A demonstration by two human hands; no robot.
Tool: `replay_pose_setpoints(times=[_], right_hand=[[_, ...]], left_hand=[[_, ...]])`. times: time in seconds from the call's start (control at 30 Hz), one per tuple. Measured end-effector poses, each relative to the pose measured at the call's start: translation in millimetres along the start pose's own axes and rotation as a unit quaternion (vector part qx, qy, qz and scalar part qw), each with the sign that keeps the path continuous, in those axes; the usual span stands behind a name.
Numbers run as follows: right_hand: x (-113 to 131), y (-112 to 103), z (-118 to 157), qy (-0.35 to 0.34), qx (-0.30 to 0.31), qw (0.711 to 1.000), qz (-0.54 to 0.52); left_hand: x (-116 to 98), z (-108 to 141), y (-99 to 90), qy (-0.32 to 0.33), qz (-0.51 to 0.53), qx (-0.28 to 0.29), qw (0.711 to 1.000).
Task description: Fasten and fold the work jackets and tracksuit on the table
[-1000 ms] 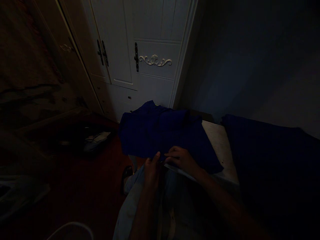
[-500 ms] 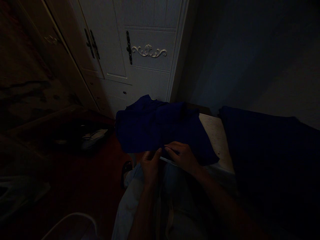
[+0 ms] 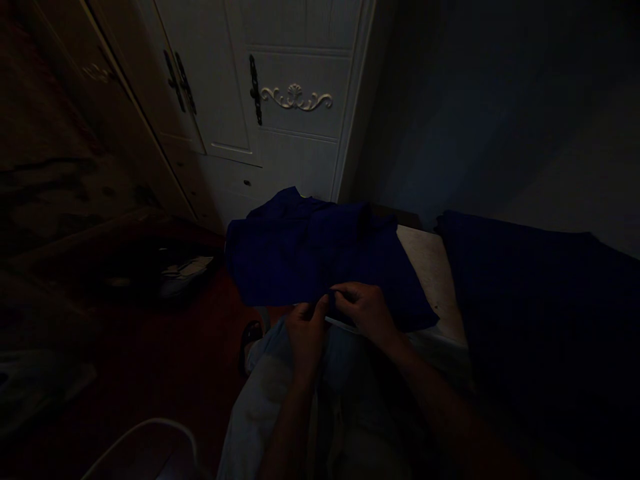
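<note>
A dark blue cloth [image 3: 285,260] lies spread over a pale board [image 3: 434,263], its near edge hanging toward my lap. At that near edge my left hand [image 3: 307,327] pinches the fabric between thumb and fingers. Close beside it, almost touching, my right hand [image 3: 364,307] is also closed in a pinch on the same cloth. The light is very dim, and whatever small detail lies between the fingertips cannot be made out.
A white wardrobe [image 3: 300,153] with dark handles stands behind the board. More dark blue fabric [image 3: 525,280] is piled at the right. On the reddish floor at the left lies a dark heap [image 3: 150,273]. A pale curved cord [image 3: 160,421] shows at lower left.
My left hand has shifted slightly right and up, closer to my right hand. The cloth stays nearly as it was, and the view has tilted a little.
</note>
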State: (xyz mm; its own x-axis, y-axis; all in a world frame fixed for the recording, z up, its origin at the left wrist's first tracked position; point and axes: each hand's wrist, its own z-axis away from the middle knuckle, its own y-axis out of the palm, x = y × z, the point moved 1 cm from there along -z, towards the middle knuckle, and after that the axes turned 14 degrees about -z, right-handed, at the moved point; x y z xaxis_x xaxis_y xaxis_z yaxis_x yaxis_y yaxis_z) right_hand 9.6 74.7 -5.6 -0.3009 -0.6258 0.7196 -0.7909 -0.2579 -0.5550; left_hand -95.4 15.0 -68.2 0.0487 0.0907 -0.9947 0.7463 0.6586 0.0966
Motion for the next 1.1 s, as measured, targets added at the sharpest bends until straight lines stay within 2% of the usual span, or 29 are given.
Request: replay_pose_setpoints(times=[0.1, 0.2, 0.37, 0.5, 0.63, 0.77, 0.97, 1.1], right_hand=[[1.4, -1.5, 2.9, -0.001, -0.005, 1.000, 0.001], [4.1, -4.4, 5.4, -0.045, 0.007, 0.999, 0.030], [3.9, -11.8, 2.7, -0.128, 0.023, 0.985, 0.111], [-1.8, -11.3, -0.8, -0.142, 0.045, 0.971, 0.187], [-4.7, -5.6, -1.5, -0.121, 0.034, 0.975, 0.185], [-2.2, -4.1, -5.1, -0.078, 0.036, 0.990, 0.113], [1.2, -10.9, -13.6, 0.002, 0.109, 0.994, -0.021], [-3.6, -14.2, -15.8, 0.064, 0.113, 0.987, -0.096]], left_hand=[[1.0, -1.9, 0.3, -0.004, -0.008, -0.017, 1.000], [1.7, -1.3, 3.0, 0.010, 0.002, -0.034, 0.999], [4.6, 1.1, 8.3, 0.054, -0.015, -0.023, 0.998], [3.1, -0.1, 4.6, 0.074, -0.034, -0.017, 0.996], [-1.6, -3.4, -0.8, 0.083, -0.035, 0.014, 0.996], [-1.5, -7.8, -1.8, 0.058, -0.022, 0.017, 0.998], [-2.3, -8.8, -2.6, 0.048, -0.028, 0.017, 0.998], [-6.7, -6.7, -3.5, 0.053, 0.002, 0.071, 0.996]])
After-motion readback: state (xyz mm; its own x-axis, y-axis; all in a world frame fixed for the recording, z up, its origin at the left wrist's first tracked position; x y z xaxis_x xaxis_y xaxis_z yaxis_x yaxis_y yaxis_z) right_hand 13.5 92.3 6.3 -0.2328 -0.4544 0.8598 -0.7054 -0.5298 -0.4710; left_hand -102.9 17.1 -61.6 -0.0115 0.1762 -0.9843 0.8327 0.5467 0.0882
